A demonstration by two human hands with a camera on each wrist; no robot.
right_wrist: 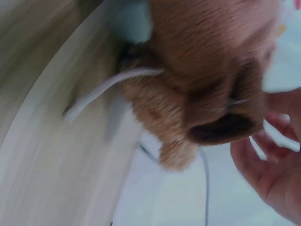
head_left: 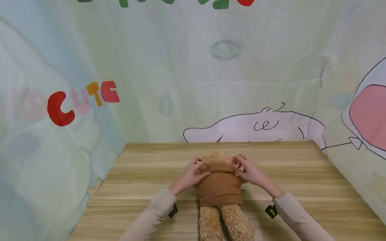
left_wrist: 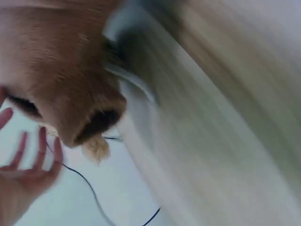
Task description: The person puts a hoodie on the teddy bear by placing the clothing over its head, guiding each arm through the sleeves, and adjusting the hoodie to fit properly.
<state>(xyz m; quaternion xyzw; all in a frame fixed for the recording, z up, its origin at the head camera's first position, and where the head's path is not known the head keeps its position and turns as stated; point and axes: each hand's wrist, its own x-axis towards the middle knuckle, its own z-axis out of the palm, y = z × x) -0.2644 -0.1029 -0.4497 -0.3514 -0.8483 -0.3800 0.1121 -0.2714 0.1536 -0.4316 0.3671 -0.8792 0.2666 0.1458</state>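
Observation:
A curly-furred tan teddy bear (head_left: 211, 222) lies on the wooden table (head_left: 144, 174), legs toward me. It wears a brown top (head_left: 220, 189), with a folded band of cloth by its head. At the left end of that band is my left hand (head_left: 193, 172), fingers bent loosely; the left wrist view has them spread beside the cloth, slightly blurred. My right hand (head_left: 248, 170) mirrors it at the other end, its loosely bent fingers and thumb right at the fabric edge. Dark openings in the brown cloth (right_wrist: 221, 127) face the right wrist camera.
A printed curtain (head_left: 193, 73) with cartoon figures and coloured letters hangs behind the table and along its sides. A pale strap (right_wrist: 108, 87) sticks out beside the bear in the right wrist view. Dark cable (left_wrist: 91, 188) runs beyond it in the left wrist view.

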